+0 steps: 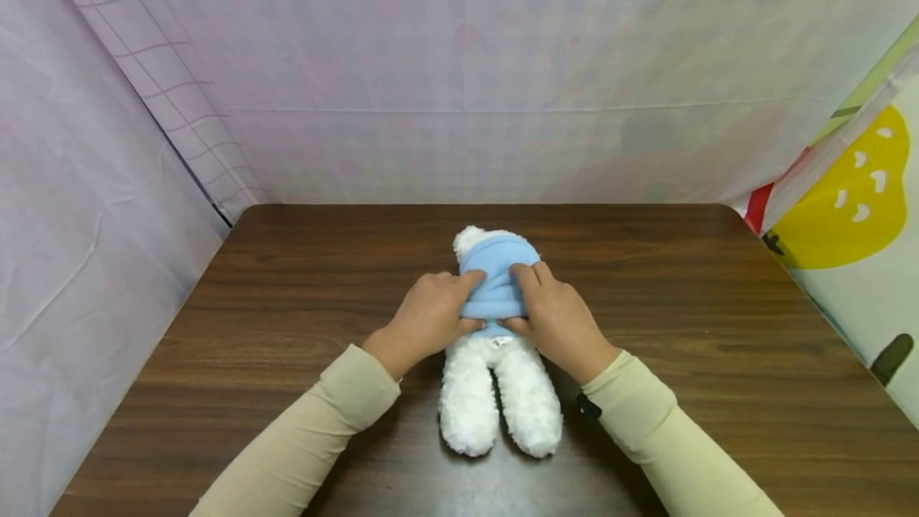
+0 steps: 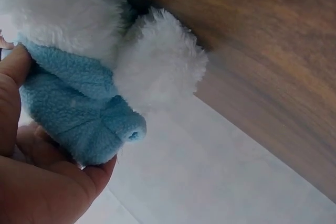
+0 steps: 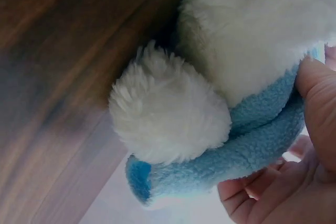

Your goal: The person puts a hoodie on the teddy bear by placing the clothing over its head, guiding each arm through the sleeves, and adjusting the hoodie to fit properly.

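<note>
A white fluffy plush toy (image 1: 468,405) lies in the head view with its two legs toward me. Over its upper part is a light blue fleece garment (image 1: 498,254), bunched and creased in the middle. My left hand (image 1: 428,309) pinches the garment's lower part from the left, thumb toward the legs. From the right, my right hand (image 1: 563,321) pinches the same part in a mirrored way. The left wrist view shows a blue sleeve (image 2: 107,129) beside a round white limb (image 2: 160,59). A similar limb (image 3: 168,108) appears in the right wrist view. The toy's face is not visible.
The toy lies on a dark brown wooden table (image 1: 301,286) with rounded far corners. A pale curtain (image 1: 459,102) hangs behind the table, another white cloth (image 1: 86,206) at the left. On the right is a white cloth with a yellow print (image 1: 847,206).
</note>
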